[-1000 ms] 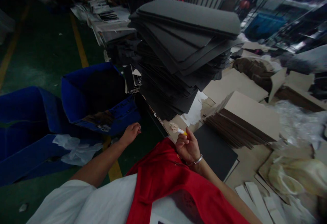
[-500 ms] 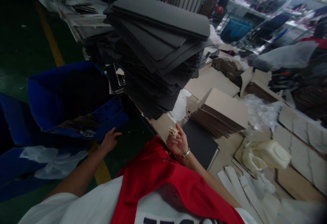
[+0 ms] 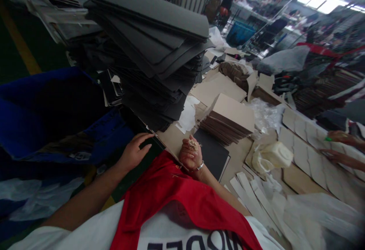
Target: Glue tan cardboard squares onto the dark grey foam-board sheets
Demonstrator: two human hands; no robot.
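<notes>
My right hand [image 3: 190,159] is closed round a small pale, crumbly-looking clump [image 3: 194,144] whose exact kind I cannot make out. It is held close to the red apron [image 3: 171,185], over the near edge of the table. My left hand [image 3: 136,152] is empty, its fingers stretched out and apart, close to the table's edge beside the black stack. A tall stack of dark grey sheets [image 3: 154,18] rises beyond both hands. Just right of my right hand lies a flat black board [image 3: 212,153], with a pile of brown cardboard pieces [image 3: 234,111] behind it.
A blue bin [image 3: 17,128] stands on the floor at left. On the table lie a yellowish plastic jug [image 3: 276,155], clear plastic wrap [image 3: 265,115] and pale strips [image 3: 256,193]. At far right, another person's hands [image 3: 342,147] are over laid-out boards [image 3: 302,159].
My left hand has moved up and right, from beside the blue bin to the table's edge. My right hand still holds the clump. The view has turned right, and another person's hands have appeared.
</notes>
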